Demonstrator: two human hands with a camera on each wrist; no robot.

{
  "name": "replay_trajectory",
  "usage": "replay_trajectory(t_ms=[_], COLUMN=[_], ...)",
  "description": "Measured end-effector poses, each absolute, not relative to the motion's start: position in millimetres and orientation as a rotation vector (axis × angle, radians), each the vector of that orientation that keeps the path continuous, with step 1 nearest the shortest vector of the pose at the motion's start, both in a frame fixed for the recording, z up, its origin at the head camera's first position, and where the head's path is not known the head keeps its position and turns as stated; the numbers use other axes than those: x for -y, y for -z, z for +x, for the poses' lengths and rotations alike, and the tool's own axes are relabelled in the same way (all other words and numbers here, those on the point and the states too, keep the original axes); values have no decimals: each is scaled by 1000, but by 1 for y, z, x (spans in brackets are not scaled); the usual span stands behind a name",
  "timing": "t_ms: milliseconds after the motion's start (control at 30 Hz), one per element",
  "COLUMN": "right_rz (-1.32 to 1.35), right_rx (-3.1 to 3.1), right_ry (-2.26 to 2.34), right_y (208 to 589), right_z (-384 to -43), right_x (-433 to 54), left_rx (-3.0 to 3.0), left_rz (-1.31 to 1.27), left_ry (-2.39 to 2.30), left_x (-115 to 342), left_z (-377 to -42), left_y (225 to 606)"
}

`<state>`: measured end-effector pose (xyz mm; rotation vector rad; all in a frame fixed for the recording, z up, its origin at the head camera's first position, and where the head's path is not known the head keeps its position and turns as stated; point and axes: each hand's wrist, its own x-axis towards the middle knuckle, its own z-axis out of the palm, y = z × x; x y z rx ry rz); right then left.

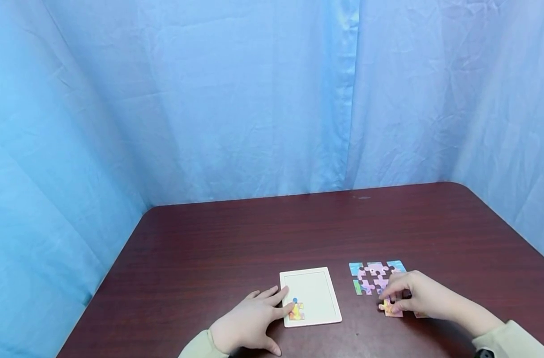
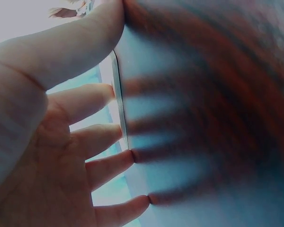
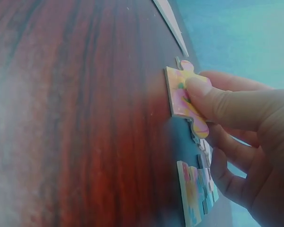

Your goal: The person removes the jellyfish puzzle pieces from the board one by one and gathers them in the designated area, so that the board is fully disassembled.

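Note:
A shallow pale puzzle frame (image 1: 317,293) lies on the table, with one yellow-pink jigsaw piece (image 1: 296,314) in its near left corner. My left hand (image 1: 254,318) rests across the frame's left edge, fingers spread, the index fingertip at that piece. In the left wrist view, straight fingers reach the frame's side (image 2: 120,99). To the right, my right hand (image 1: 417,296) pinches another yellow-pink jigsaw piece (image 3: 177,92) between thumb and fingers. That piece is tilted up in the right wrist view. Beyond it lie several blue, pink and green jigsaw pieces (image 1: 365,286), partly hidden by the hand.
The dark red-brown wooden table (image 1: 236,243) extends behind and to both sides of the frame. Blue curtains (image 1: 254,99) hang along its back and sides. Part of another piece (image 1: 419,315) shows beneath the right hand.

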<state>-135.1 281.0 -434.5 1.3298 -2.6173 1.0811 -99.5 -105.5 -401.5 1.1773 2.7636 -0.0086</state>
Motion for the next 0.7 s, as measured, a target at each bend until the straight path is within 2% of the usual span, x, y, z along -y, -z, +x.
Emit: replay_trajectory(t_ms=[700], right_rz=[1438], right_rx=[2584], right_ry=[-906], right_y=[437], right_z=[-138], right_x=[-281], left_rx=[-2764], left_rz=[1158], left_ry=[-4], left_x=[106], left_z=[-99], left_y=[403])
